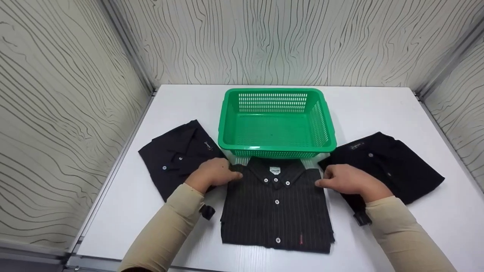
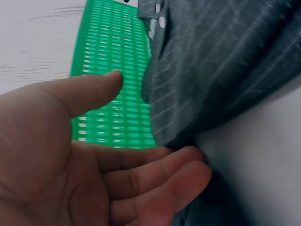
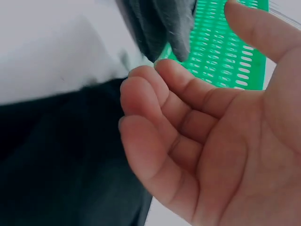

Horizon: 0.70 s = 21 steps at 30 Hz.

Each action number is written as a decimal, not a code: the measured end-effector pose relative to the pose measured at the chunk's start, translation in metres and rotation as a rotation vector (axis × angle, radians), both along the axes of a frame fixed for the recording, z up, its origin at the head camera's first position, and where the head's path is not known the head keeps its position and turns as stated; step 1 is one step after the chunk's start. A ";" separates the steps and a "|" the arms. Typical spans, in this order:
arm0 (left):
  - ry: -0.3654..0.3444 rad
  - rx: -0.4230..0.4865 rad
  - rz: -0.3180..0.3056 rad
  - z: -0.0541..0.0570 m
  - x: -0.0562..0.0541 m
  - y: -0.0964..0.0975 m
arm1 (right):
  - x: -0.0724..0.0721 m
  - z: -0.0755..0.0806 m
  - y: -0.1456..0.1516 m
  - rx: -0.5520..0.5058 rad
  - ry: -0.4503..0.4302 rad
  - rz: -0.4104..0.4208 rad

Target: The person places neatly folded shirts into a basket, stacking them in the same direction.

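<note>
A dark pinstriped shirt [image 1: 257, 215], folded with its collar toward the basket, lies flat in front of me. Beside its upper left edge is my left hand [image 1: 213, 173]; the left wrist view shows the thumb [image 2: 96, 92] spread away and the fingertips right at the cloth's edge. My right hand [image 1: 349, 179] hovers by the upper right edge, over the corner of another garment. In the right wrist view its fingers [image 3: 146, 146] bend loosely with nothing between them and the thumb.
A green plastic basket [image 1: 278, 148] stands just behind the striped shirt, nothing visible inside. One folded black shirt [image 1: 160, 153] lies at an angle on the left, another [image 1: 410, 172] on the right. All rest on a white table [image 1: 124, 226] enclosed by wood-patterned panels [image 1: 280, 45].
</note>
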<state>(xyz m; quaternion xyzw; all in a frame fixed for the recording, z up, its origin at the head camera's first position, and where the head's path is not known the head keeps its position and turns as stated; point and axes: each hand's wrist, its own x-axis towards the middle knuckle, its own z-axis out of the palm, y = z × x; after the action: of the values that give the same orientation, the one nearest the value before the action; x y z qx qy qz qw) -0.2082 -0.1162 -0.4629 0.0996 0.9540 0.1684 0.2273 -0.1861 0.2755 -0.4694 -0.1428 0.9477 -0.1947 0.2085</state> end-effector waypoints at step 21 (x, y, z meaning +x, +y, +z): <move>0.111 -0.092 -0.053 -0.027 -0.002 0.013 | -0.005 -0.027 -0.017 -0.001 -0.080 -0.113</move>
<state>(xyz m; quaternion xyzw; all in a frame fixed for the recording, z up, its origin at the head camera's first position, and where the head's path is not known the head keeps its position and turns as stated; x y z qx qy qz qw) -0.2098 -0.1030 -0.4899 0.1232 0.9689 0.1124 0.1827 -0.1907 0.2582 -0.4960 -0.0811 0.9451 -0.2124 0.2349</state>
